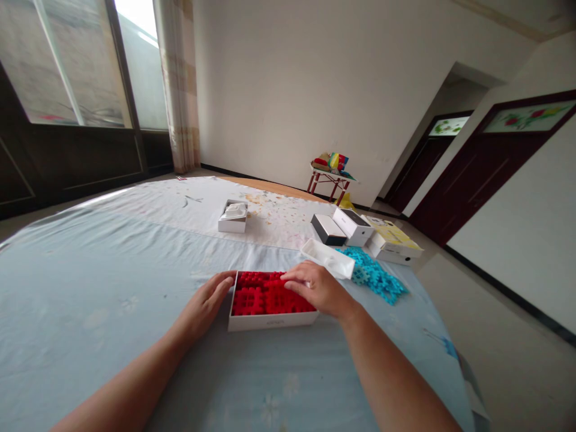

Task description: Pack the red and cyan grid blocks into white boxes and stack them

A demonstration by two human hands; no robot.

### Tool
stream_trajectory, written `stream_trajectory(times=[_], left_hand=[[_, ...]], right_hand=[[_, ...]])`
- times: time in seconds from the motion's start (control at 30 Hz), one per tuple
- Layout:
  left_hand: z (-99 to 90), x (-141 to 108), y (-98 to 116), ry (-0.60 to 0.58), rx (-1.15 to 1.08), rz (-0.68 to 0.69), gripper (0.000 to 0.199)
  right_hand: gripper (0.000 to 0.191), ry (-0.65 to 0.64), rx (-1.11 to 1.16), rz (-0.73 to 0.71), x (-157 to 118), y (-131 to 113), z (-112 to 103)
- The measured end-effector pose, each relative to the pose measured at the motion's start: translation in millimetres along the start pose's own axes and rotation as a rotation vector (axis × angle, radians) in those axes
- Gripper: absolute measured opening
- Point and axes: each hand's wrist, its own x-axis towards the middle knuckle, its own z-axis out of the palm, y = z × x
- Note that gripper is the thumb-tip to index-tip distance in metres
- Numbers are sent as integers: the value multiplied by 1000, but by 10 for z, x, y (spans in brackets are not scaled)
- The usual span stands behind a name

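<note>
A white open box [272,321] stands on the cloth-covered table in front of me, packed with red interlocking plastic pieces [252,300]. My left hand [209,300] rests at the box's left wall, its fingertips near the upper left corner and its fingers close together, with no piece visible in it. Over the right part of the box is my right hand [315,288], fingers bent and pinched down on the red pieces near the back edge. Whether it grips one of them is hard to make out.
Behind my right hand lie a white tray [328,258] and a heap of blue pieces [378,276]. Farther back are a black-sided box [329,229], a white box [352,227], a yellow-topped box [393,240] and a small open box [233,224]. The table edge [443,324] curves at right.
</note>
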Motion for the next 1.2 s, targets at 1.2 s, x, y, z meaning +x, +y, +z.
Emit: stream_trajectory(times=[1.2], left_hand=[[0, 28, -20, -4, -16, -42, 50]], right_hand=[[35, 274, -532, 463, -151, 1009, -342]])
